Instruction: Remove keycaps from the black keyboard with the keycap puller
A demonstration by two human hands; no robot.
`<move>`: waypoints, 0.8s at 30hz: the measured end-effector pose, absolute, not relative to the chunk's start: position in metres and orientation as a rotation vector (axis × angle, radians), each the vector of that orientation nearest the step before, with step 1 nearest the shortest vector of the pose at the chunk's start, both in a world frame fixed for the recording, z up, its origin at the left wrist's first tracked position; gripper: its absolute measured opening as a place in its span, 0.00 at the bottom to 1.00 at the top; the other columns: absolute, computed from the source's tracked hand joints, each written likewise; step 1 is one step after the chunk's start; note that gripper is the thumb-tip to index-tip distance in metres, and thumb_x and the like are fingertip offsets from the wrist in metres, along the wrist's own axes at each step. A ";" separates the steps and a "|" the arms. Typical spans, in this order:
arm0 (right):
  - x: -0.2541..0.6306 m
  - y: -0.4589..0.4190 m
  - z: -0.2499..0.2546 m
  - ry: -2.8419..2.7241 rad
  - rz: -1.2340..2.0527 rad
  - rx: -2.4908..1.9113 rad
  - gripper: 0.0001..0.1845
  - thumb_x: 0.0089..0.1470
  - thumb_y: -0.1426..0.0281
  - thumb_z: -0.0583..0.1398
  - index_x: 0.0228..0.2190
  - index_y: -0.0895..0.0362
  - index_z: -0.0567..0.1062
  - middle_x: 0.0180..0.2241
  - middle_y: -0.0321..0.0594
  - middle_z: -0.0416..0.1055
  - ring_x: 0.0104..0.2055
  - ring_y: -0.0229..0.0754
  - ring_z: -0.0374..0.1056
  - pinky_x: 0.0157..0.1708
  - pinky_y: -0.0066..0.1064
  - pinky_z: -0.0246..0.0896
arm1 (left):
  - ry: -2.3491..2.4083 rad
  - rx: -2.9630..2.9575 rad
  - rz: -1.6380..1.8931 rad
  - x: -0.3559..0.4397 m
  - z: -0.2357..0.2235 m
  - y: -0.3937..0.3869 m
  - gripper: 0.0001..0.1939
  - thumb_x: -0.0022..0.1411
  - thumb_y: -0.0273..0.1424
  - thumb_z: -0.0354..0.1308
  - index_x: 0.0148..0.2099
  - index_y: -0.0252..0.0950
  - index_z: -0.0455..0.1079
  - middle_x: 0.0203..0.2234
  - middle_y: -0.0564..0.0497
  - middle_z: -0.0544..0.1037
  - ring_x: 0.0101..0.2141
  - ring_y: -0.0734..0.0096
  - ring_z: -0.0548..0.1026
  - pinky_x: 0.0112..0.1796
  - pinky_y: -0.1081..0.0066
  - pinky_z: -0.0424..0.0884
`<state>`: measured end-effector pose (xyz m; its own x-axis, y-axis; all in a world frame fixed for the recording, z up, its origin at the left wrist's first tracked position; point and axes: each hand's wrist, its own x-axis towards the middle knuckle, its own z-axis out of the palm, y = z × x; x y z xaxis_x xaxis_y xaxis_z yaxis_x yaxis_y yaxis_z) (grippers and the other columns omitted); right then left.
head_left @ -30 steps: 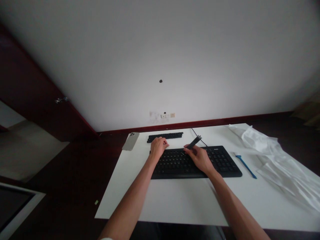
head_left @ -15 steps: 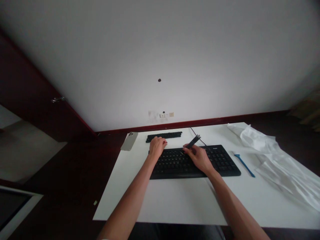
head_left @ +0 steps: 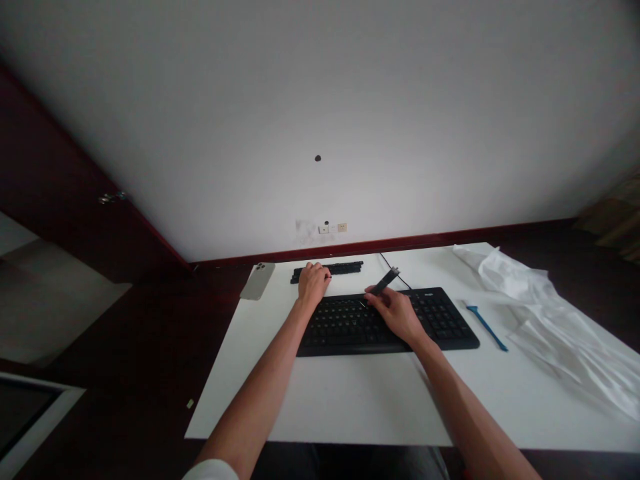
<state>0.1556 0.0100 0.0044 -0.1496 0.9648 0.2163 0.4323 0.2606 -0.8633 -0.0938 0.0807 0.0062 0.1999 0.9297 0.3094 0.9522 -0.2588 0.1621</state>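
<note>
A black keyboard (head_left: 440,323) lies on the white table (head_left: 350,400) in front of me. My right hand (head_left: 395,310) rests over its middle, fingers closed on a slim dark tool (head_left: 385,282) that points up and to the right. My left hand (head_left: 313,283) is curled, fingers bent, at the keyboard's far left corner and reaches onto a row of loose black keycaps (head_left: 345,268) laid out behind the keyboard. What its fingers hold, if anything, is too small to make out.
A silver phone (head_left: 257,281) lies face down at the table's far left. A blue-handled tool (head_left: 486,325) sits right of the keyboard, and crumpled white plastic sheeting (head_left: 545,313) covers the right side. The keyboard's black cable (head_left: 387,261) runs to the back edge.
My left hand has moved away from the keyboard's corner up to the row of loose keycaps. My right hand with the tool has barely shifted.
</note>
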 end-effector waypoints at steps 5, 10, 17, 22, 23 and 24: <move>0.155 0.009 0.007 -1.725 0.839 -1.288 0.20 0.63 0.55 0.59 0.45 0.57 0.79 0.34 0.44 0.82 0.37 0.50 0.79 0.40 0.37 0.70 | -1.936 -2.368 -0.568 -0.092 0.015 0.076 0.04 0.65 0.30 0.64 0.43 0.41 0.77 0.40 0.49 0.76 0.45 0.59 0.68 0.49 0.63 0.65; 0.156 0.010 0.004 -1.713 0.832 -1.286 0.20 0.62 0.55 0.60 0.45 0.57 0.80 0.34 0.43 0.82 0.37 0.49 0.79 0.40 0.36 0.70 | -1.907 -2.374 -0.741 -0.075 0.024 0.042 0.09 0.65 0.34 0.64 0.47 0.40 0.75 0.42 0.48 0.75 0.46 0.59 0.69 0.52 0.62 0.65; 0.155 0.010 0.006 -1.697 0.869 -1.255 0.20 0.61 0.55 0.61 0.45 0.57 0.80 0.34 0.44 0.82 0.38 0.51 0.79 0.41 0.37 0.71 | -1.760 -2.608 -0.771 -0.037 0.012 -0.047 0.28 0.57 0.50 0.69 0.53 0.39 0.71 0.48 0.46 0.73 0.49 0.55 0.69 0.49 0.57 0.69; 0.159 0.000 0.010 -1.669 0.996 -1.215 0.20 0.61 0.54 0.61 0.45 0.57 0.79 0.35 0.44 0.82 0.39 0.51 0.79 0.41 0.37 0.72 | -1.797 -2.615 -0.753 -0.028 0.004 -0.063 0.36 0.51 0.56 0.70 0.54 0.40 0.70 0.49 0.44 0.73 0.51 0.51 0.69 0.50 0.53 0.68; 0.159 -0.003 0.009 -1.677 0.993 -1.231 0.20 0.61 0.54 0.61 0.44 0.57 0.79 0.34 0.43 0.82 0.38 0.50 0.79 0.40 0.37 0.72 | -1.803 -2.617 -0.765 -0.028 0.003 -0.063 0.36 0.51 0.55 0.71 0.54 0.40 0.69 0.49 0.44 0.73 0.51 0.51 0.69 0.50 0.54 0.68; 0.160 -0.006 0.008 -1.689 0.980 -1.251 0.20 0.61 0.54 0.61 0.44 0.57 0.79 0.34 0.43 0.82 0.38 0.50 0.79 0.39 0.37 0.71 | -1.807 -2.619 -0.778 -0.028 0.002 -0.062 0.35 0.50 0.54 0.72 0.54 0.40 0.69 0.49 0.45 0.73 0.51 0.52 0.70 0.50 0.54 0.68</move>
<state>0.1601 -0.0058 0.0082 -0.1913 0.9699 0.1508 0.3500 0.2109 -0.9127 -0.0276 -0.0621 0.0021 0.2815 0.9100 0.3045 0.8466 -0.3849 0.3675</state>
